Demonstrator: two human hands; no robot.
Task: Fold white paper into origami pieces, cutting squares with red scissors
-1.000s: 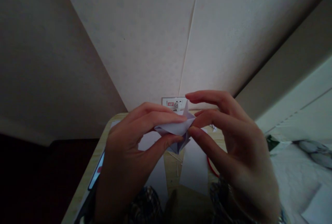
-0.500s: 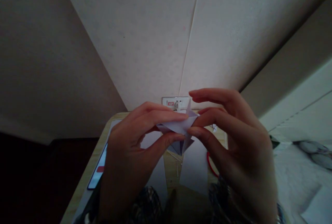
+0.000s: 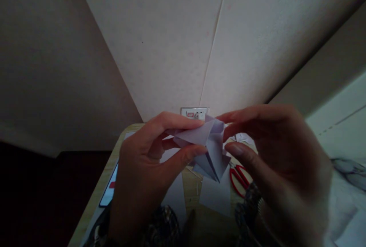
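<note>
A white folded-paper piece with pointed flaps is held up over the small wooden table. My left hand pinches its left side between the thumb below and the fingers above. At its right edge is my right hand, thumb and fingers spread apart. The right fingertips reach the back of the paper and are partly hidden there, so whether they touch it I cannot tell. The right thumb tip lies just beside the flap.
Red-handled scissors lie on the table under my right hand. White paper sheets and thin white strips are on the tabletop. A phone with its screen lit is at the left edge. Behind is a wall socket with a plug.
My right hand has loosened its pinch and drawn back to the right. The folded paper has turned and shows more of its open front. The scissors show more fully.
</note>
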